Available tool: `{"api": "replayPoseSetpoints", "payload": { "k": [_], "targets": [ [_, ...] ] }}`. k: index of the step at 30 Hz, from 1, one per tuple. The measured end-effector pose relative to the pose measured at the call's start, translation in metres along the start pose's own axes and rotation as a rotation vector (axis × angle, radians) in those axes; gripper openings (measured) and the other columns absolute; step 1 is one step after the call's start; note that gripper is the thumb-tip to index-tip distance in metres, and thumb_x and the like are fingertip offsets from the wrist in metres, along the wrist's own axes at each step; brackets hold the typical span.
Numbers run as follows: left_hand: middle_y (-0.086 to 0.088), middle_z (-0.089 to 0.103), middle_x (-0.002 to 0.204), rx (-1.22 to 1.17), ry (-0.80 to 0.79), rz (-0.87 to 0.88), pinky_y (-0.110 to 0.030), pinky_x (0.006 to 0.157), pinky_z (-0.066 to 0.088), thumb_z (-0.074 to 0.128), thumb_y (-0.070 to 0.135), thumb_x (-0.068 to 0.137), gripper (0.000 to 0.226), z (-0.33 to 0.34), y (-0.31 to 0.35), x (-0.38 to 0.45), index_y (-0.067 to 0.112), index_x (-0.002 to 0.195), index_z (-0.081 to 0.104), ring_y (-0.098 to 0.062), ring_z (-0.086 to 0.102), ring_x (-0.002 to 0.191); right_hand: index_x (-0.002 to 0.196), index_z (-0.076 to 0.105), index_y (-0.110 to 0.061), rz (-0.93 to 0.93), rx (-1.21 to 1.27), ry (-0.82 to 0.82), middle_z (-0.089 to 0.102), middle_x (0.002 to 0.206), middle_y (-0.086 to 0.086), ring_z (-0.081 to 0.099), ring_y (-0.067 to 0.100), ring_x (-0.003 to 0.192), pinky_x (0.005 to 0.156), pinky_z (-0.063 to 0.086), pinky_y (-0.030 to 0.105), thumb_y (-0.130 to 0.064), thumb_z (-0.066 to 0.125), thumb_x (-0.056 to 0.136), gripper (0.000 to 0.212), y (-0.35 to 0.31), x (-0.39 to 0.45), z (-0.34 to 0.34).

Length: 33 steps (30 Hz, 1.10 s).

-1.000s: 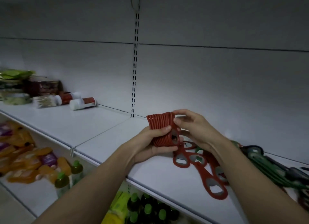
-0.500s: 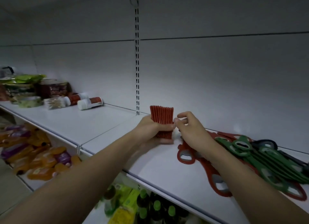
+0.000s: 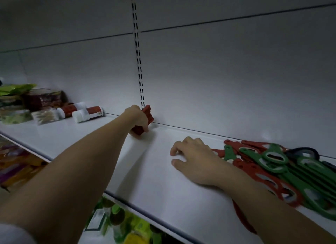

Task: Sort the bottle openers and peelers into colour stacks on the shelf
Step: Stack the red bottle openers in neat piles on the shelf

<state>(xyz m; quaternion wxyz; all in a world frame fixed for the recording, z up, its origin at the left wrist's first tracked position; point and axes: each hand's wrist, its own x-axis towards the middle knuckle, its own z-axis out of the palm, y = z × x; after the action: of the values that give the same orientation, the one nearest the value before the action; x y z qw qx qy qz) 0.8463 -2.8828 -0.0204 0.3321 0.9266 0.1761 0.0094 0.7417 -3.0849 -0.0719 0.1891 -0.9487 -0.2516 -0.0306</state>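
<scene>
Head view: the left hand (image 3: 136, 119) reaches to the back of a white shelf (image 3: 160, 174), fingers curled round a red stack (image 3: 145, 121) of openers that stands against the rear wall; the hand hides most of it. The right hand (image 3: 195, 161) rests on the shelf nearer the front, fingers loosely bent, holding nothing. Just right of that hand lies a mixed pile (image 3: 283, 172) of red and green openers, partly under the wrist and cut off at the edge. Far left of the left hand, blurred white-capped bottles (image 3: 87, 113) lie on their sides.
</scene>
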Motion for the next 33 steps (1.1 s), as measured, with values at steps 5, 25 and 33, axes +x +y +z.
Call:
{"api": "replayPoseSetpoints", "payload": {
  "k": [5,25,33],
  "targets": [
    [-0.019,0.060,0.089,0.120,0.032,-0.063,-0.038,0.050,0.056,0.079,-0.002,0.074,0.034,0.015,0.010,0.011,0.004,0.093,0.051,-0.035,0.068,0.066,0.119,0.052,-0.030,-0.026,-0.010,0.050,0.045,0.121,-0.007,0.037,0.016,0.116,0.100,0.031,0.034,-0.038,0.047,0.099,0.022,0.004,0.004,0.007],
    [-0.020,0.050,0.115,0.293,-0.063,-0.087,-0.041,0.091,0.055,0.075,0.020,0.085,0.051,0.006,0.010,0.020,0.003,0.122,0.044,-0.037,0.059,0.106,0.124,0.053,-0.028,-0.037,0.013,0.089,0.046,0.125,-0.005,0.038,0.017,0.119,0.101,0.031,0.034,-0.035,0.045,0.100,0.027,0.005,0.000,0.006],
    [-0.024,0.051,0.125,0.244,-0.084,-0.079,-0.044,0.087,0.057,0.079,0.009,0.079,0.054,0.001,0.003,0.024,0.001,0.120,0.046,-0.040,0.061,0.109,0.125,0.053,-0.029,-0.042,0.008,0.091,0.045,0.125,-0.006,0.037,0.016,0.118,0.099,0.031,0.034,-0.035,0.044,0.100,0.027,0.003,-0.001,0.005]
  ]
}}
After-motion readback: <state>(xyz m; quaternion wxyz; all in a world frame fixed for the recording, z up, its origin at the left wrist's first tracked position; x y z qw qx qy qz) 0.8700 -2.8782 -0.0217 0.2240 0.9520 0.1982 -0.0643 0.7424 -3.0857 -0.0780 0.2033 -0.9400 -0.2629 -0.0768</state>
